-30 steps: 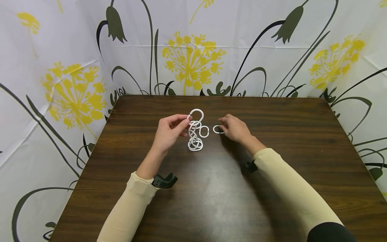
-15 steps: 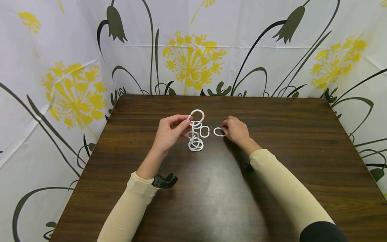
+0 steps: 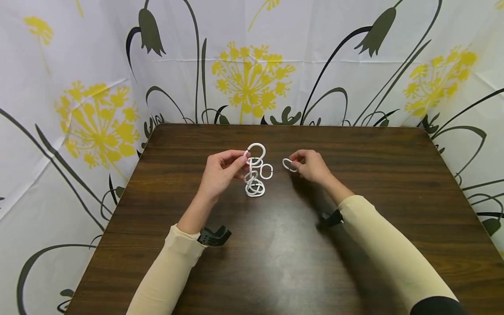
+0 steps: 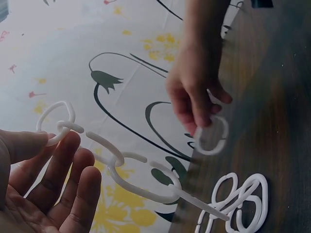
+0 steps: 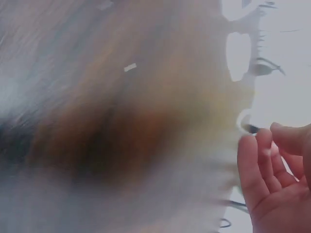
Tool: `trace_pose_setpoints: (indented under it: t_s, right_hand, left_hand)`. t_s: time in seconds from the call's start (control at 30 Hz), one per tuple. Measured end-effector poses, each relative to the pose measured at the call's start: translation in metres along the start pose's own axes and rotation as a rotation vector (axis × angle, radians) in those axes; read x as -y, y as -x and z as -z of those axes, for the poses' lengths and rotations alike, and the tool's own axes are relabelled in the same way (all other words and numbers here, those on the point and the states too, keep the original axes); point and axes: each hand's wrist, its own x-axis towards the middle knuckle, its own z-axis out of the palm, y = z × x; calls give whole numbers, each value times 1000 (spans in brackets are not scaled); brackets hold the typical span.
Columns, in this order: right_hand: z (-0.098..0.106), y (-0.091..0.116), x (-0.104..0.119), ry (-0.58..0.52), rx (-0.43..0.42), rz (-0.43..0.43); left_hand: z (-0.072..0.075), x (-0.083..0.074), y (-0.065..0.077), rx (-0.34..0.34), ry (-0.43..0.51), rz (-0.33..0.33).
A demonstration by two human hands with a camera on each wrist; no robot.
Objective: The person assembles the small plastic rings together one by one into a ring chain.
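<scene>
My left hand [image 3: 220, 175] pinches the top link of a chain of white plastic links [image 3: 264, 150] between thumb and fingers. The chain hangs from it down to a small heap of links [image 3: 255, 194] on the table. In the left wrist view the linked chain [image 4: 136, 190] slants down to this heap. To the right, my right hand [image 3: 311, 167] holds a single white oval link [image 3: 284, 164] by one end, tilted above the table; the left wrist view shows the same link [image 4: 226, 130] below the fingertips. Another oval link [image 3: 271, 171] lies beside the hanging chain.
The dark wood-grain table [image 3: 260, 258] spreads around both hands. Behind its far edge hangs a white cloth [image 3: 315, 26] with yellow and grey-green flowers. Black wrist mounts [image 3: 214, 236] sit at the sleeves' cuffs. Most of the right wrist view is blurred.
My right hand has gripped the single oval link, lifted it and tilted it, moving slightly right. My left hand stays in place while the chain below it has swung a little.
</scene>
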Motion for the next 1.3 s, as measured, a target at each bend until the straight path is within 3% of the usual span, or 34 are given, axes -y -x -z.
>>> trace_pose_setpoints:
  t_s: [0.2, 0.37, 0.57, 1.0, 1.3]
  right_hand:
    - [23, 8, 28, -322, 15, 26]
    - [40, 18, 60, -552, -27, 74]
    - [45, 31, 91, -679, -27, 175]
    - [26, 36, 118, -523, 61, 319]
    - [16, 36, 127, -225, -50, 505]
  left_hand:
    - [0, 0, 0, -7, -8, 1]
    - [0, -1, 0, -14, -28, 7]
    - [-2, -2, 0, -19, -38, 11]
    - [-5, -2, -1, -21, -46, 13]
    - [-4, -2, 0, -3, -46, 1]
